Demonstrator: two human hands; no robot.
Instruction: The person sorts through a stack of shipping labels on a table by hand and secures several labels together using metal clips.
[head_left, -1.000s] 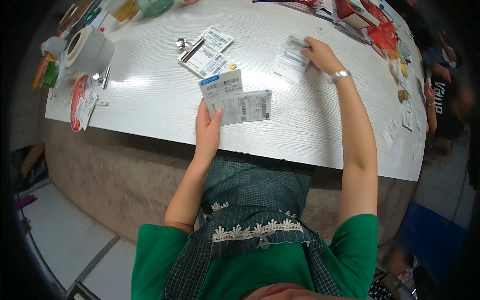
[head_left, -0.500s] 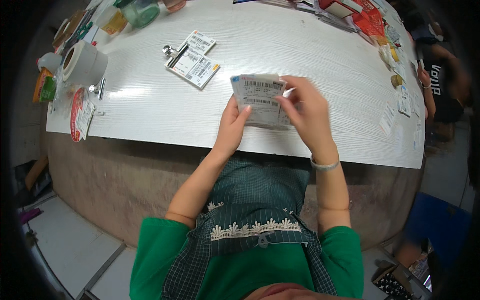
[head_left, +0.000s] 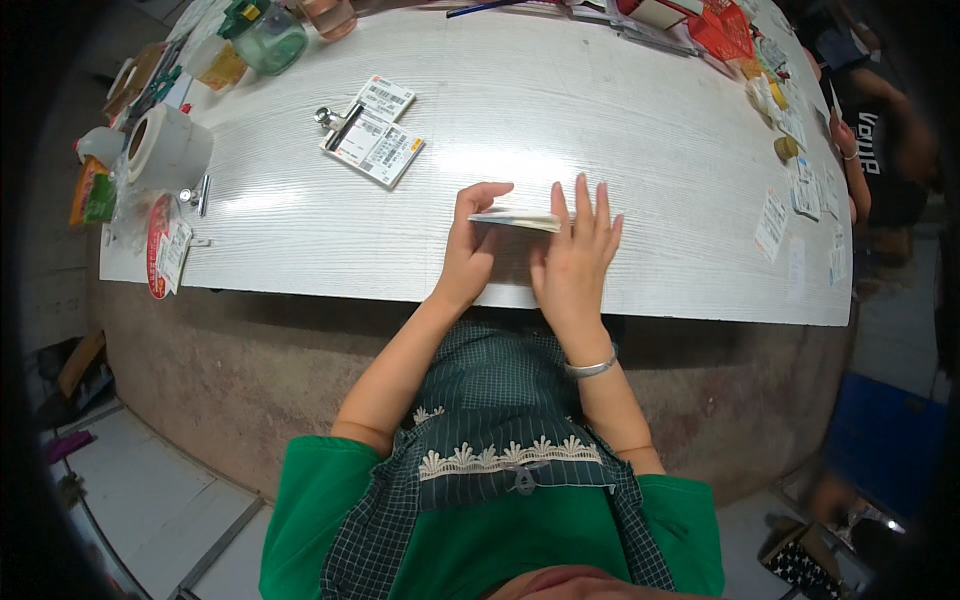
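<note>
A thin stack of printed labels (head_left: 520, 219) stands nearly edge-on above the near part of the table, so its printed faces are hidden. My left hand (head_left: 470, 250) grips its left end between thumb and fingers. My right hand (head_left: 580, 250) lies against the right end with its fingers stretched out and spread, palm toward the stack. Farther off to the left, more barcode labels (head_left: 390, 150) lie on the table in a metal bulldog clip (head_left: 345, 132).
On the white table (head_left: 660, 130), a roll of white labels (head_left: 175, 150), a clip (head_left: 200, 193) and a red tag (head_left: 158, 240) sit at the left. Jars (head_left: 265, 40) stand at the far left. A red basket (head_left: 722, 35) and loose slips (head_left: 770, 225) occupy the right, near another person (head_left: 870, 150).
The label stack has turned from face-up to edge-on. My right hand has moved left, and its fingers have gone from bent at the stack's corner to straight and spread.
</note>
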